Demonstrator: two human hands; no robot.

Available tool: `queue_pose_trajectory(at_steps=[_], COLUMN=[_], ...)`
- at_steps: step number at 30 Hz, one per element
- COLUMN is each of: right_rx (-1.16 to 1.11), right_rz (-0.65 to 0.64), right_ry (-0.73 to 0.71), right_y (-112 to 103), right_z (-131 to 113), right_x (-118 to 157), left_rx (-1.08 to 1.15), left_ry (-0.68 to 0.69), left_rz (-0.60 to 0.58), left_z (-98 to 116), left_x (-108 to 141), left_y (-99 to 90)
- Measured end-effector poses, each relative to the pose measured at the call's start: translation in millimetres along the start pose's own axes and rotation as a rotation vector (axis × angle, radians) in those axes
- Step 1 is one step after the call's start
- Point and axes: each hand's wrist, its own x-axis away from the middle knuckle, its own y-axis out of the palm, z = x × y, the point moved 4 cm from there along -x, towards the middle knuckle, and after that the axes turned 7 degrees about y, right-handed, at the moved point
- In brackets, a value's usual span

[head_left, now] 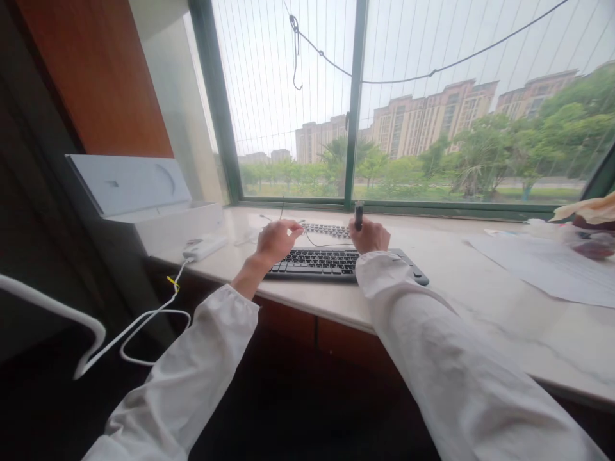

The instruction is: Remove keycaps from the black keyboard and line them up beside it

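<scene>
A black keyboard (319, 262) lies on the windowsill counter, close to its front edge. Behind it, small dark keycap-like pieces (327, 228) are laid out in rows. Over the keyboard's left end, my left hand (278, 240) is closed, thumb and fingertips pinched; anything between them is too small to make out. My right hand (372, 237) is wrapped round a short, dark tool handle (359, 216), which stands upright above the fist. Its lower end is hidden, and the forearm covers part of the keyboard's right side. A thin dark cable (324, 244) curves between the hands.
An open white box (129, 186) stands at the left, beside a white power strip (204, 248) whose cord hangs over the edge. Paper sheets (542, 269) and a plastic bag (596, 237) lie at the right. A window with a green frame (353, 128) rises behind.
</scene>
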Motion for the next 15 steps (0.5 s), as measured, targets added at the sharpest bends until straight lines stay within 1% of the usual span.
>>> queue_pose_trajectory(at_steps=[3,6,8,11,13,15], right_rx=[-0.033,-0.096,-0.136,-0.223,-0.316,-0.409], right_rz=[0.002,-0.028,-0.060,-0.130,-0.203,-0.309], right_ry=[0.007,-0.061,-0.106,-0.120,-0.120,-0.125], right_y=[1.3,2.9,2.5,1.1,1.7,5.0], right_z=[-2.6,-11.8,-21.0,-36.0,-45.9,-54.5], right_x=[-1.4,0.4,5.2,17.2,26.9,36.7], left_rx=[-0.050,-0.084,-0.081,-0.032,0.006,0.035], left_ry=[0.014,0.041,0.103,0.206,0.234,0.242], left_rz=[-0.028,-0.030,-0.034,-0.050,-0.058,-0.066], left_z=[-8.6,-13.1,-11.8,-7.8,-6.7,-6.8], left_x=[34.5,52.7,56.0,55.7,55.6,56.5], left_y=[13.2,27.1,31.8,32.7,31.8,31.6])
